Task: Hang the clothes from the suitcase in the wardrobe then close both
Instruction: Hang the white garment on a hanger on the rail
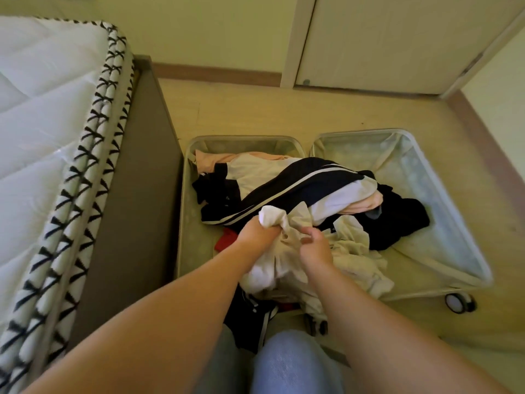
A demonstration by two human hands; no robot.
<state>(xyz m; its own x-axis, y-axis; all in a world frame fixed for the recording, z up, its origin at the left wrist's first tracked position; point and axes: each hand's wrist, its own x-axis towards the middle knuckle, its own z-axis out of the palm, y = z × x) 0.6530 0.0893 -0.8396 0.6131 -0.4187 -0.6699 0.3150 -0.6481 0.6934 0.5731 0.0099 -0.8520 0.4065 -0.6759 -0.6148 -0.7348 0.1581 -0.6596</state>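
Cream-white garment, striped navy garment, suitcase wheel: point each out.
cream-white garment (272,220), head view, bunched part gripped in the hands.
navy garment with white stripes (287,184), head view, middle panel.
suitcase wheel (458,303), head view, its face.

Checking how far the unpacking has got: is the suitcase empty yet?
No, the open suitcase holds a pile of clothes, and both the left hand and right hand grip a white garment from it.
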